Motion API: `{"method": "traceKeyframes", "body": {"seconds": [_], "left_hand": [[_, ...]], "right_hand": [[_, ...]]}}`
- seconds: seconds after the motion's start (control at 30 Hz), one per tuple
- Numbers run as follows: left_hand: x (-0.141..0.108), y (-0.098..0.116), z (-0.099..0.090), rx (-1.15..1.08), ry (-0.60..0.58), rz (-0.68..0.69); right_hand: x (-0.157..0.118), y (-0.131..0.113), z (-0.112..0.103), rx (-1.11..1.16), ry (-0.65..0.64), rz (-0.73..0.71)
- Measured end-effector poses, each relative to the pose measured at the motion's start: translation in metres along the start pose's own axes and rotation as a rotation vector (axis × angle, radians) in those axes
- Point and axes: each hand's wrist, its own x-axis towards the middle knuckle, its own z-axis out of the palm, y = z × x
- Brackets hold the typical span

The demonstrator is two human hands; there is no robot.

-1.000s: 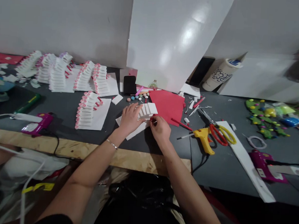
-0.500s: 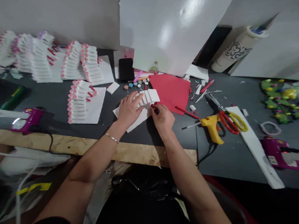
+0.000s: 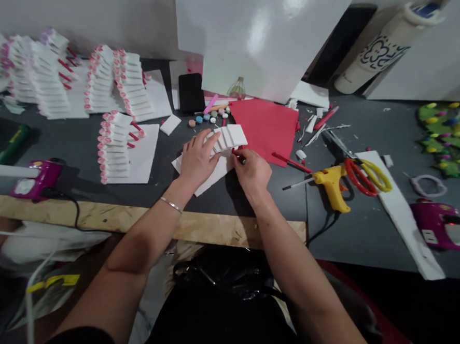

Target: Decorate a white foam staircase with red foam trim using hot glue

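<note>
My left hand (image 3: 197, 159) curls over a white stepped foam-like piece (image 3: 232, 136) made of several strips side by side, thumb at its lower edge. Under that piece lies a flat white sheet (image 3: 209, 184), partly covered by my hand. My right hand (image 3: 252, 173) is closed in a pinch on a small red stick (image 3: 237, 152) at the piece's lower right edge; the fingers hide most of the stick. A sheet of red paper (image 3: 266, 125) lies just beyond both hands.
Several similar stepped pieces with pink edges (image 3: 116, 152) stand at left. At right lie a yellow glue gun (image 3: 332, 186), scissors (image 3: 360, 177) and a long white strip (image 3: 402, 213). A bottle (image 3: 381, 51) leans at back right. Purple power sockets (image 3: 38, 178) sit at left.
The view has shifted slightly, so the table's things appear higher in the picture. Both hands keep nearly the same hold, with only slight movement in the right fingers.
</note>
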Motion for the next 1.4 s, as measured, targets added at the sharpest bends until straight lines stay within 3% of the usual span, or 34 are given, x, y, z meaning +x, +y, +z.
{"method": "traceKeyframes", "body": {"seconds": [0.63,0.9,1.4], "left_hand": [[-0.001,0.0039,0.001,-0.009,-0.019,0.001],[-0.0013,0.0014,0.0039,-0.024,0.024,0.032],[-0.0015,0.0042,0.0009,-0.011,0.001,0.019]], "right_hand": [[0.005,-0.0047,0.0002,-0.004,0.003,0.114],[0.0039,-0.0022,0.0009,0.032,0.02,0.094],[0.0076,-0.0014,0.0014,0.082,0.008,0.113]]}}
